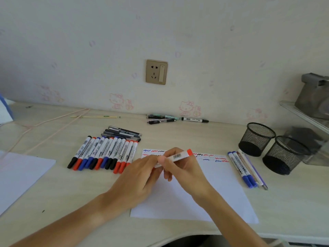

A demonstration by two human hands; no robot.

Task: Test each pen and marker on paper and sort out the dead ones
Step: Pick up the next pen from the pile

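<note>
Both hands, right hand (179,168) and left hand (140,172), grip a red-ended marker (175,157) over scribbled paper (213,184); mesh cups (256,139) stand right; its barcode label seems unreadable.

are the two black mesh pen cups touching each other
Cannot tell. In the head view the near mesh cup overlaps the far mesh cup at their rims, so neither contact nor a gap shows plainly.

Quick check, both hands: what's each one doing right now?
Left hand: fingers curled at the lower end of the red marker; the cap itself is hidden.
Right hand: grips the red marker's barrel over the paper.
</note>
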